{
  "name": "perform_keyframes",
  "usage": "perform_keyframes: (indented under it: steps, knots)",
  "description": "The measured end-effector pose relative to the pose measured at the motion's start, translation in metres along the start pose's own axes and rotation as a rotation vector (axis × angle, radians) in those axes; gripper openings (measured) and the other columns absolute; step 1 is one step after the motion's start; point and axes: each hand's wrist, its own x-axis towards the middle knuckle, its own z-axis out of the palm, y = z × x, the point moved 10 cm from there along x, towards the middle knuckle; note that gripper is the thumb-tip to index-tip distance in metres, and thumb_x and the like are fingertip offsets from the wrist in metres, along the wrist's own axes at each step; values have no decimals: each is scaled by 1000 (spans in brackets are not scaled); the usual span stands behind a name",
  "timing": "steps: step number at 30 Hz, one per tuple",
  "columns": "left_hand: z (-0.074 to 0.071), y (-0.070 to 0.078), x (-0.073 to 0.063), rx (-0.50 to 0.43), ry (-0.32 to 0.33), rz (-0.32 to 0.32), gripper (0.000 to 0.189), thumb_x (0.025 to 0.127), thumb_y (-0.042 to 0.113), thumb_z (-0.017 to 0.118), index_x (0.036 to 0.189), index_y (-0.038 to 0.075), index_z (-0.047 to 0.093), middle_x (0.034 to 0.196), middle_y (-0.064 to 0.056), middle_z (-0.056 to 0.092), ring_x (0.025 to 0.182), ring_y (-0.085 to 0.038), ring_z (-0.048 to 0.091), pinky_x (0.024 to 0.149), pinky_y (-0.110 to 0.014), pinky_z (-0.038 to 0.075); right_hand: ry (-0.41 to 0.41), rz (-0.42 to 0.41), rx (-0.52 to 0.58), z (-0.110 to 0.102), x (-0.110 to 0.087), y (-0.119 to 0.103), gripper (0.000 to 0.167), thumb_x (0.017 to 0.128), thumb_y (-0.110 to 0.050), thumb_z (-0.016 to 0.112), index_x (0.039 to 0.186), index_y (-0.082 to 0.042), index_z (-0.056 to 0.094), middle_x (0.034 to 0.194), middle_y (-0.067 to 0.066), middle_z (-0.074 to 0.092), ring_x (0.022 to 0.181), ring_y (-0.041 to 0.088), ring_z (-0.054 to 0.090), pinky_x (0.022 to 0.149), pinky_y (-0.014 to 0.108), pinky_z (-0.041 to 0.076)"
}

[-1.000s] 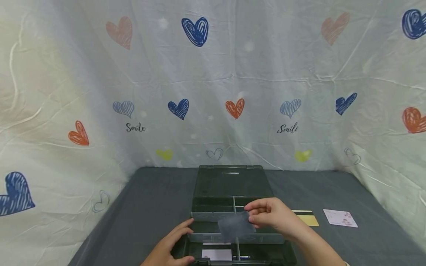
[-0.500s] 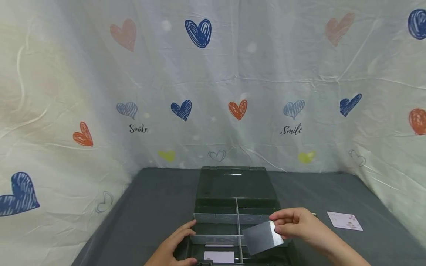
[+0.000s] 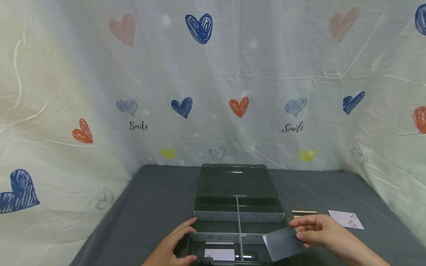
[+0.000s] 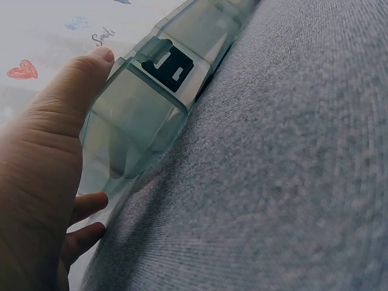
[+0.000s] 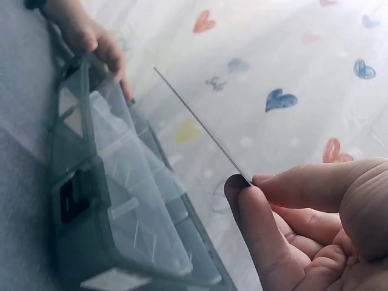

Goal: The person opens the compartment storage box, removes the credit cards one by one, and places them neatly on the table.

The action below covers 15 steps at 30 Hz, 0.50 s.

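Note:
In the head view, a dark green translucent storage box [image 3: 237, 181] stands with its lid raised at the back and divided compartments in front. My left hand [image 3: 171, 247] holds its front left corner, thumb at the front edge and fingertips on the left side. The left wrist view shows that thumb along the box [image 4: 133, 121]. My right hand [image 3: 319, 231] pinches a thin grey card [image 3: 283, 244] by one edge, above the box's front right part. From the right wrist, the card appears edge-on. A white card [image 3: 219, 254] lies in the front left compartment.
On the grey cloth [image 3: 166, 192], right of the box, lie a yellow card with a dark stripe [image 3: 304, 212], partly behind my right hand, and a pink-white printed card [image 3: 347, 219]. A white curtain [image 3: 213, 81] with hearts hangs behind.
My right hand has carried the grey card to the right and toward me, from over the box's middle to its front right. My left hand stays at the corner.

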Motion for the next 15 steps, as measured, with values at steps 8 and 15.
perform_keyframes:
  steps: [8, 15]
  knots:
    - [1, -1, -1, 7, 6, -5, 54, 91, 22, 82, 138, 24, 56, 159, -14, 43, 138, -31, 49, 101, -38, 50, -24, 96, 19, -19, -22, 17, 29, 107, -7, 51, 130, 9, 61, 104, 2, 71, 85, 12, 63, 77, 30, 56]
    - [-1, -1, 0, 3, 7, -5, 53, 91, 21, 82, 138, 24, 57, 158, -16, 43, 138, -32, 49, 101, -37, 50, 19, 151, 18, -44, -49, 37, 31, 108, -7, 49, 131, 11, 59, 105, 1, 69, 86, 12, 64, 79, 31, 57]
